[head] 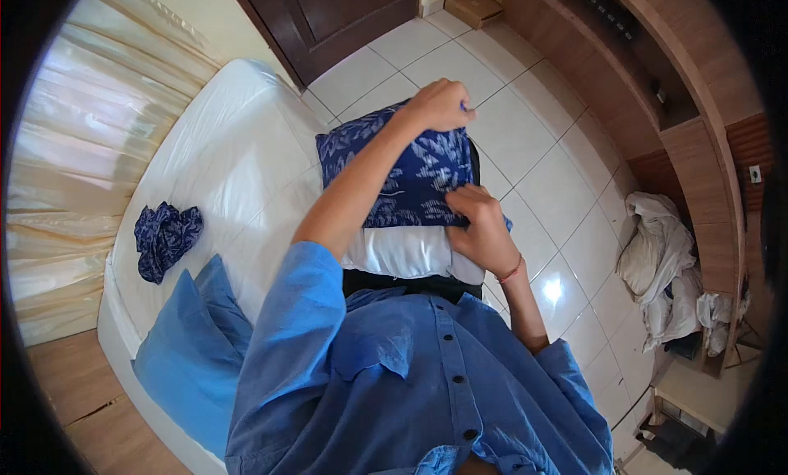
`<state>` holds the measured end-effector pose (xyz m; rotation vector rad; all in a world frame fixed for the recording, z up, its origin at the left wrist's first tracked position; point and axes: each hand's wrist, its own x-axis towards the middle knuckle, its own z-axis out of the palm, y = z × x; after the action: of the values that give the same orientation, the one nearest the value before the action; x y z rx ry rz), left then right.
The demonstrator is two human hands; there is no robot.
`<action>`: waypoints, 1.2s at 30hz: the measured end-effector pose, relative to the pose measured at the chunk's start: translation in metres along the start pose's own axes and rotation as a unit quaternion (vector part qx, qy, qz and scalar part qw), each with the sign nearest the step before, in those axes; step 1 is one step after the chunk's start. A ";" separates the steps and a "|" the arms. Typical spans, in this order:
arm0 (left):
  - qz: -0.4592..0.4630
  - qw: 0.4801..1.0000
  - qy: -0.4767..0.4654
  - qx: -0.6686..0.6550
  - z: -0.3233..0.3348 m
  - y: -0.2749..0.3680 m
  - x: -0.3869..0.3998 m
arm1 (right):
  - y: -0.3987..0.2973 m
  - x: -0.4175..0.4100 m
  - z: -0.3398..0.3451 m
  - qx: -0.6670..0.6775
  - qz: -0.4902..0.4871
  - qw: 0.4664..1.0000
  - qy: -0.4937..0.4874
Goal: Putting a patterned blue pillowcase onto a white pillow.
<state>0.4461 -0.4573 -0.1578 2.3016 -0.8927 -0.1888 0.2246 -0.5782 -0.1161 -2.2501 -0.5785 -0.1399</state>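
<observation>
A white satin-like pillow (400, 250) lies across my lap, partly inside a navy pillowcase (394, 192) with a pale leaf pattern. Its near end sticks out of the case's open edge. My left hand (440, 103) is closed at the far right corner of the case, with a bit of blue cloth showing between the fingers. Nearer to me, my right hand (483, 229), with a red cord bracelet (511, 270) at the wrist, pinches the case's open edge at the right side of the pillow. The right thumb rests by the white pillow; some fingertips are hidden.
On the white-covered mattress (246, 143) to my left lie a crumpled navy patterned cloth (165, 241) and blue pillows (191, 358). A wooden cabinet (591, 63) lines the right side, with heaped white bedding (659, 259) on the tiled floor. A cardboard box (473, 7) sits near the door (345, 19).
</observation>
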 end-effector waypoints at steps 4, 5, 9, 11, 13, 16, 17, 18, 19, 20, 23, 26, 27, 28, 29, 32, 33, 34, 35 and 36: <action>0.011 0.999 0.046 0.009 0.020 0.016 -0.003 | 0.024 -0.029 0.000 -0.017 0.035 0.999 -0.022; 0.009 0.999 0.048 0.006 0.022 0.021 -0.008 | 0.029 -0.037 0.001 -0.029 0.059 0.998 -0.011; 0.135 0.976 0.116 0.123 0.016 0.048 -0.073 | 0.038 -0.081 0.008 -0.038 0.098 0.994 0.036; 0.133 0.985 0.042 0.104 0.014 0.065 -0.124 | 0.043 -0.107 0.012 0.061 0.134 0.984 0.099; 0.119 0.983 -0.075 0.115 0.020 0.083 -0.173 | 0.055 -0.125 0.020 0.070 0.159 0.981 0.086; 0.091 0.985 -0.095 0.108 0.035 0.094 -0.214 | 0.078 -0.136 0.040 0.352 0.283 0.875 0.173; 0.078 0.984 -0.095 0.126 0.039 0.092 -0.220 | 0.085 -0.135 0.047 0.344 0.282 0.876 0.186; 0.095 0.981 -0.099 0.138 0.041 0.088 -0.222 | 0.093 -0.131 0.052 0.311 0.285 0.892 0.162; 0.126 0.979 -0.069 0.142 0.043 0.084 -0.223 | 0.097 -0.126 0.055 0.274 0.315 0.897 0.143; 0.141 0.979 -0.017 0.146 0.046 0.082 -0.221 | 0.101 -0.120 0.055 0.174 0.236 0.946 0.140; 0.179 0.955 0.093 0.215 0.036 0.071 -0.204 | 0.096 -0.101 0.034 0.173 0.306 0.933 0.073; 0.110 0.964 0.210 0.119 -0.002 0.069 -0.176 | 0.080 -0.066 0.007 0.331 0.220 0.891 0.219; 0.050 0.968 0.235 0.068 -0.018 0.073 -0.167 | 0.071 -0.056 -0.002 0.362 0.211 0.873 0.251; 0.003 0.953 0.302 0.011 -0.034 0.076 -0.159 | 0.061 -0.046 -0.010 0.417 0.201 0.855 0.234; -0.059 0.935 0.347 -0.051 -0.049 0.080 -0.151 | 0.052 -0.031 -0.015 0.346 0.170 0.895 0.226; -0.038 0.785 0.524 -0.329 -0.067 0.086 -0.135 | 0.015 0.007 -0.021 0.222 0.100 0.938 0.245; 0.006 0.726 0.582 -0.367 -0.061 0.083 -0.136 | 0.002 0.017 -0.023 0.220 0.092 0.942 0.234; 0.018 0.680 0.613 -0.403 -0.043 0.083 -0.146 | -0.007 0.028 -0.028 0.224 0.070 0.945 0.227; 0.000 0.629 0.637 -0.446 -0.028 0.073 -0.153 | -0.015 0.037 -0.033 0.234 0.057 0.946 0.219; -0.055 0.656 0.629 -0.414 -0.013 0.059 -0.176 | -0.020 0.043 -0.039 0.215 0.045 0.946 0.238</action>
<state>0.2849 -0.3693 -0.1280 1.0883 0.1295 0.7450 0.2574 -0.5793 -0.0646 -1.7278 -0.2162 -0.4513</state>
